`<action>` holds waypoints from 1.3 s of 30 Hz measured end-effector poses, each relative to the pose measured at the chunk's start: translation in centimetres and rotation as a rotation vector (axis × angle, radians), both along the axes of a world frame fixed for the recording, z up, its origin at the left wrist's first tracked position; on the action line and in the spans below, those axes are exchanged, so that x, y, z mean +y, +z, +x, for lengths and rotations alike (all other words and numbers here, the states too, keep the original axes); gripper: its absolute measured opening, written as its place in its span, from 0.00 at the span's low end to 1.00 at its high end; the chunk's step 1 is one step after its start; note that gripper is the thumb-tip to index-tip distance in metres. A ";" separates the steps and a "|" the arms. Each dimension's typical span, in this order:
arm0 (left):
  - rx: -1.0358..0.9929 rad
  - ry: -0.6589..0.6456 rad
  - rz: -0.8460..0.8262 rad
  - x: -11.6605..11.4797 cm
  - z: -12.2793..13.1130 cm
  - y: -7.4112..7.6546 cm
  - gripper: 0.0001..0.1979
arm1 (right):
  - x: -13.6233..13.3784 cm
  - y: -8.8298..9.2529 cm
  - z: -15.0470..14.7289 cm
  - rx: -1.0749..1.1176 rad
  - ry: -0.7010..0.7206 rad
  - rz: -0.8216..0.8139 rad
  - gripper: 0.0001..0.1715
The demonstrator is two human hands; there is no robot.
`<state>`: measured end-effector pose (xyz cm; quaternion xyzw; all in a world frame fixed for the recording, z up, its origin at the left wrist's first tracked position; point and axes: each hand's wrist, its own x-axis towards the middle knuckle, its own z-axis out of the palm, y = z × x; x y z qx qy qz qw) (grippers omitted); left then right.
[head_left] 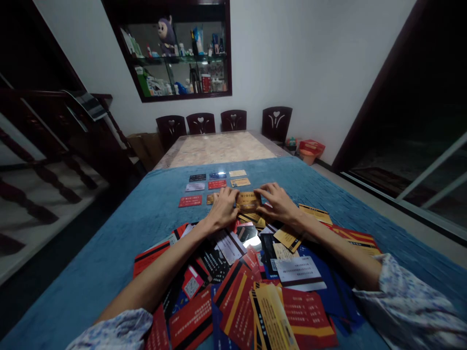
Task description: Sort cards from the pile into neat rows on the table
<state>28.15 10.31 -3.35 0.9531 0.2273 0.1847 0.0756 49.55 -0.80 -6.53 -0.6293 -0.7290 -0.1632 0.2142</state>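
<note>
My left hand (pixel 225 206) and my right hand (pixel 276 201) pinch a gold card (pixel 248 200) between them, one at each short end. The card is tilted up just above the far edge of a heap of loose cards. Partly behind my left fingers lies another gold card (pixel 210 199). Beyond my hands, cards lie in rows: a red card (pixel 190 201), a silver card (pixel 195 187), a second red card (pixel 217 184), a yellow card (pixel 240 182), a black card (pixel 197 178), a dark blue card (pixel 218 175) and a cream card (pixel 238 173).
Under my forearms spreads the heap, with a white card (pixel 299 273) and a yellow card (pixel 273 316) on top. A blue cloth (pixel 138 218) covers the near table; the far end shows a marble-patterned top (pixel 219 147). Several dark chairs (pixel 276 124) stand behind it.
</note>
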 end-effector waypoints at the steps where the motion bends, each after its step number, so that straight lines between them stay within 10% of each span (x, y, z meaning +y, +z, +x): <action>1: 0.002 -0.004 0.000 0.0 0.0 0.2 0.24 | 0.0 0.0 0.1 0.000 0.006 -0.003 0.30; 23: 0.203 0.066 0.013 3.1 -1.8 2.9 0.17 | 4.6 3.1 -1.4 -0.071 0.056 -0.206 0.28; 39: 0.354 0.183 0.039 7.5 -4.2 2.2 0.21 | 8.9 5.3 -5.9 -0.107 0.003 -0.452 0.23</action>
